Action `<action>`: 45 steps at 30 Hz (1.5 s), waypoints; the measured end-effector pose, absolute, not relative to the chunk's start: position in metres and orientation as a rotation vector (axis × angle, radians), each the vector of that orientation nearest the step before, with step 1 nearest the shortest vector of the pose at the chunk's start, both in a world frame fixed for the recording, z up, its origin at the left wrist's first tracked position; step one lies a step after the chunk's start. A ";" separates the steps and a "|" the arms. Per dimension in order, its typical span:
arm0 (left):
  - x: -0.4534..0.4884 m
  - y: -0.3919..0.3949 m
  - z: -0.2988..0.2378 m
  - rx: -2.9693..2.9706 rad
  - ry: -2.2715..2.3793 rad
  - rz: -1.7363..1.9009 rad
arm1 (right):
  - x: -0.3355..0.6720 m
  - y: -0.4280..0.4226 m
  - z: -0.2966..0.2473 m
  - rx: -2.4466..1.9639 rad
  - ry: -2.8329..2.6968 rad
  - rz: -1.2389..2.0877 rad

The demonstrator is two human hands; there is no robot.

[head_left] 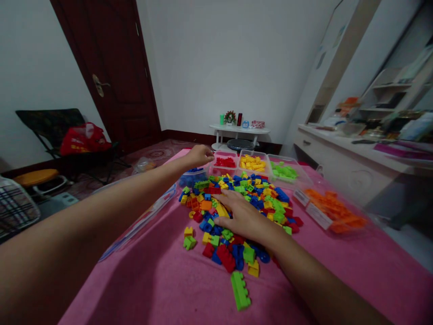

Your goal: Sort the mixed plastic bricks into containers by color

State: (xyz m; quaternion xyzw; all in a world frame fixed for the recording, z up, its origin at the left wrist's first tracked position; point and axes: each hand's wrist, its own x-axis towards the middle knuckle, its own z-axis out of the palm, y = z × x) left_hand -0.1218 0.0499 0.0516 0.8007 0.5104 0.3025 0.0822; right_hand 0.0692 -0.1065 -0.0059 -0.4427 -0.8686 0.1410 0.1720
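My left hand (pixel 199 156) is raised over the far left of the table, between the box of blue bricks (pixel 192 179) and the box of red bricks (pixel 226 163). Its fingers are curled together, and whatever they may hold is hidden. My right hand (pixel 241 215) rests on a mixed pile of toy building bricks (pixel 252 189), thumb and fingers apart. A yellow brick (pixel 221 210) lies between that thumb and the fingers, not visibly gripped. A long green brick (pixel 240 291) lies apart at the near side of the pile.
Clear boxes of yellow bricks (pixel 253 162) and green bricks (pixel 284 170) stand behind the pile. To the right is a box of orange bricks (pixel 333 212). Clear plastic packaging (pixel 149 216) lies along the left edge of the pink-covered table (pixel 162 280).
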 end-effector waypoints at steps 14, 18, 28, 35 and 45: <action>-0.055 -0.003 -0.007 2.294 1.165 0.984 | 0.117 -0.082 0.021 -1.489 -2.260 0.351; -0.065 -0.010 -0.013 2.299 1.380 0.835 | 0.132 -0.076 0.030 -1.544 -2.073 0.357; -0.051 -0.030 -0.035 2.670 1.729 0.603 | 0.155 -0.039 0.023 -1.600 -1.646 0.859; -0.054 -0.031 -0.041 2.720 1.724 0.656 | 0.168 0.033 0.054 -1.626 -1.530 0.468; -0.058 -0.024 -0.040 2.557 1.437 0.908 | 0.170 -0.006 0.023 -1.611 -1.830 0.236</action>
